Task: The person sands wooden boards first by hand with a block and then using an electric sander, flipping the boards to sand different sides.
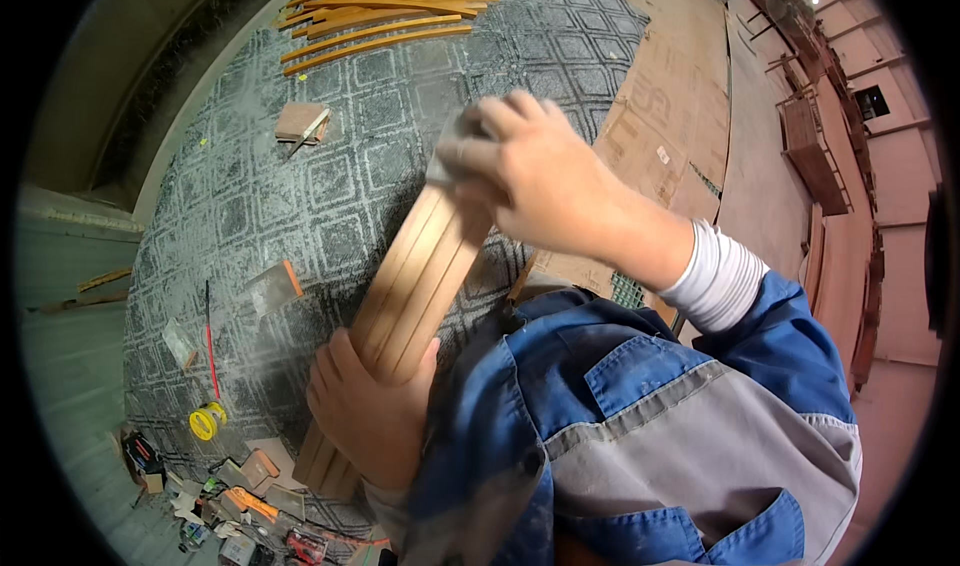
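Note:
My left hand (370, 406) is wrapped round a bundle of pale wooden strips (418, 278) that lie side by side, slanting from the lower left up to the upper middle. At the far end of the bundle, my right hand (515, 161) is curled and a little smeared by motion. Its fingers are closed on a greyish piece (438, 172) against the wood; what this is I cannot make out. The near end of the strips sticks out below my left hand.
A patterned grey carpet (330, 181) bears orange-brown wooden strips (390, 11), a small wooden block (300, 123) with a knife, an orange-edged sheet (275, 288) and a yellow tin (208, 421). Mixed tools and scraps (250, 506) lie lower left. Flattened cardboard (665, 96) lies right.

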A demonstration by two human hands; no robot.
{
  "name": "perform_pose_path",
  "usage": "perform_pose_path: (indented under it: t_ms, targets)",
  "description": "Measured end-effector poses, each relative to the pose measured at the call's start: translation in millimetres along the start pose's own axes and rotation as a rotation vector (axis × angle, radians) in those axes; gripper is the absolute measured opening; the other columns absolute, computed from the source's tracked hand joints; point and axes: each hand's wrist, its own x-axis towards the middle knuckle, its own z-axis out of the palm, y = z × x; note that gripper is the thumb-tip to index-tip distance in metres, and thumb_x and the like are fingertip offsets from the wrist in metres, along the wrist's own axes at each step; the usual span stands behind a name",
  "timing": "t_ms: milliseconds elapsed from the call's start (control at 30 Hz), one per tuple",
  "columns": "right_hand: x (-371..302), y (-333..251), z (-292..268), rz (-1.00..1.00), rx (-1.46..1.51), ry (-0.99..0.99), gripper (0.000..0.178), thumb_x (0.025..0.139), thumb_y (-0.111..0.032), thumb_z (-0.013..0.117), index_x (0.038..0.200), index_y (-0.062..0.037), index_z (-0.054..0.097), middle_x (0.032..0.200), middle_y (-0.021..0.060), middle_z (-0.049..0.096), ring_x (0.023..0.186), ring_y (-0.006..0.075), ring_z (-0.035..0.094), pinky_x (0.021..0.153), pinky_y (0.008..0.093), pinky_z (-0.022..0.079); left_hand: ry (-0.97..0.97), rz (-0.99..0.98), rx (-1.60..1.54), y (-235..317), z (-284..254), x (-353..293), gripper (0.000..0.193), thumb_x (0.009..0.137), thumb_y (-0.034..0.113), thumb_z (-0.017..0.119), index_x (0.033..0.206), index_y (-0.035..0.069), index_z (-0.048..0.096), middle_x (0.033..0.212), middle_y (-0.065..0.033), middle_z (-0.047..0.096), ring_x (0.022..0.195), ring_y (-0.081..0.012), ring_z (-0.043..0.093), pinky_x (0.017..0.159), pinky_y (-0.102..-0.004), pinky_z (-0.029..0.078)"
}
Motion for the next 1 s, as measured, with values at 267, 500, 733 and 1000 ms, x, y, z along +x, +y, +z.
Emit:
perform_pose_path:
  t_ms: [267,500,733,1000]
  targets:
    - [-24,-60,8,-0.159,0.127,0.012,0.045,0.075,-0.02,0.076,0.116,-0.0018,0.07,0.11,0.015,0.059,0.103,0.0337,0.055,0.09,0.0456,0.048,-0.091,-0.062,-0.039,2,-5,2,0.081,0.068,0.054,0.089,0.121,0.001,0.057,0.111,-0.0189,0.063,0.105,-0.0412,0.062,0.091,-0.0505,0.05]
    - [5,28,2,0.119,-0.198,0.001,0.047,0.077,-0.024,0.074,0.122,-0.0092,0.071,0.113,0.015,0.063,0.105,0.0334,0.056,0.088,0.0437,0.048,-0.087,-0.089,-0.026,3,-7,2,0.086,0.066,0.053,0.09,0.124,-0.001,0.057,0.115,-0.0199,0.064,0.109,-0.0425,0.062,0.096,-0.0516,0.049]
    - [-19,-36,0,-0.089,0.165,-0.097,0.026,0.08,-0.011,0.07,0.105,-0.0035,0.07,0.11,0.0173,0.06,0.105,0.0346,0.056,0.085,0.0448,0.049,-0.096,-0.049,-0.014,-1,-1,2,0.084,0.067,0.054,0.09,0.123,0.0,0.057,0.114,-0.0206,0.064,0.11,-0.0423,0.062,0.095,-0.0526,0.049]
    - [62,96,8,0.324,0.221,0.108,0.043,0.092,-0.034,0.075,0.125,-0.0056,0.073,0.12,0.0178,0.069,0.104,0.0324,0.069,0.093,0.0406,0.054,-0.026,-0.07,0.013,2,0,1,0.083,0.064,0.057,0.09,0.119,0.003,0.059,0.104,-0.016,0.062,0.101,-0.0384,0.062,0.09,-0.0494,0.049]
